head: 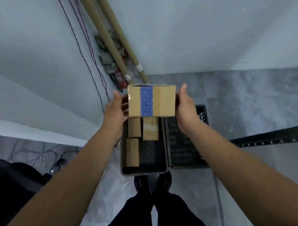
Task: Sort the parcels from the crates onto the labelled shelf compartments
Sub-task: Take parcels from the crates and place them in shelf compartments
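A cardboard parcel (163, 99) with a blue dotted tape band is held in the air above the crates. My left hand (115, 109) grips its left side and my right hand (186, 107) grips its right side, thumbs up along the edges. Below it on the floor, a dark crate (125, 166) holds three smaller brown parcels (133, 152). To its right, a second dark perforated crate (201, 116) shows only its mesh bottom where visible.
Long cardboard tubes (105, 37) lean in the wall corner with wires (87, 52) and clutter at their base. A black metal shelf edge (268, 138) enters from the right. A dark bag (13, 182) lies at the left. My feet stand just before the crates.
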`<action>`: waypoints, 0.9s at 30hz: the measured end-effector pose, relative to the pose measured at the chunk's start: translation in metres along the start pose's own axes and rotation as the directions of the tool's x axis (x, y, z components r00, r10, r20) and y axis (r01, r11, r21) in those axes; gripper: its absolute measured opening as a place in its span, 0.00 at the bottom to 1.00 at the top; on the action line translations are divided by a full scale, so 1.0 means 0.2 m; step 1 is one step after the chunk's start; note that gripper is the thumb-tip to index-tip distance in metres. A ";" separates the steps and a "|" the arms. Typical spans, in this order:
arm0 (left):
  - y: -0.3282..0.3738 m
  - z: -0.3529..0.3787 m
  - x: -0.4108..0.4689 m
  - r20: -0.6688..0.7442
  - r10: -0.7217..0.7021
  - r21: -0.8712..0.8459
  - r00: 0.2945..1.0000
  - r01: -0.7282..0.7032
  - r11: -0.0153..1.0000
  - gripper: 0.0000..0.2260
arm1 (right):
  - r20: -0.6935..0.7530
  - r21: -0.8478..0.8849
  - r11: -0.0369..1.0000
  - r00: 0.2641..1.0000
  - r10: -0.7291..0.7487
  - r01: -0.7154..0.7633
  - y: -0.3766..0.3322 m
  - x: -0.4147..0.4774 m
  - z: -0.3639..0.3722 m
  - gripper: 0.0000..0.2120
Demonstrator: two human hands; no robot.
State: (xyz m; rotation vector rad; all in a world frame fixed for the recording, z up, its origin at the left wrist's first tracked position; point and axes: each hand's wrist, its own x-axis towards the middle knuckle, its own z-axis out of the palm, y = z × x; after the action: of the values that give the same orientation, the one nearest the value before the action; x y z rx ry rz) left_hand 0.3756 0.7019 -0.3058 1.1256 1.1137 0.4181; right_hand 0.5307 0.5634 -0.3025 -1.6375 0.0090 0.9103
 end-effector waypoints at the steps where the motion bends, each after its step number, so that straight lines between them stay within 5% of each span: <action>1: 0.12 0.01 -0.04 0.020 0.068 0.007 0.997 -0.068 0.998 0.30 | 0.004 0.012 0.999 0.999 -0.038 0.038 -0.11 -0.03 -0.01 0.33; 5: 0.53 0.07 -0.21 0.037 0.287 0.000 0.957 -0.287 0.958 0.26 | 0.010 0.044 0.980 0.981 -0.196 0.195 -0.54 -0.18 -0.04 0.36; 11: 0.95 0.19 -0.38 0.001 0.461 -0.046 0.887 -0.461 0.886 0.18 | 0.011 0.187 0.885 0.900 -0.436 0.427 -0.97 -0.33 -0.13 0.25; 18: 1.22 0.29 -0.47 0.090 0.552 -0.130 0.829 -0.540 0.832 0.13 | -0.007 0.220 0.780 0.801 -0.599 0.585 -1.23 -0.45 -0.24 0.10; 22: 1.33 0.32 -0.46 0.186 0.600 -0.196 0.778 -0.569 0.798 0.10 | -0.075 0.243 0.745 0.777 -0.625 0.622 -1.31 -0.53 -0.27 0.29; 27: 1.52 0.34 -0.47 0.373 0.617 -0.229 0.693 -0.576 0.785 0.19 | -0.048 0.128 0.656 0.666 -0.745 0.743 -1.45 -0.66 -0.28 0.14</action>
State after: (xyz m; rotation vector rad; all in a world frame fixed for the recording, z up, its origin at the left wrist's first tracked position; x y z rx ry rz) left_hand 0.4670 0.7275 0.0045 1.4064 0.2998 0.6821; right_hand 0.6061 0.5417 0.0105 -1.3130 -0.5691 0.2556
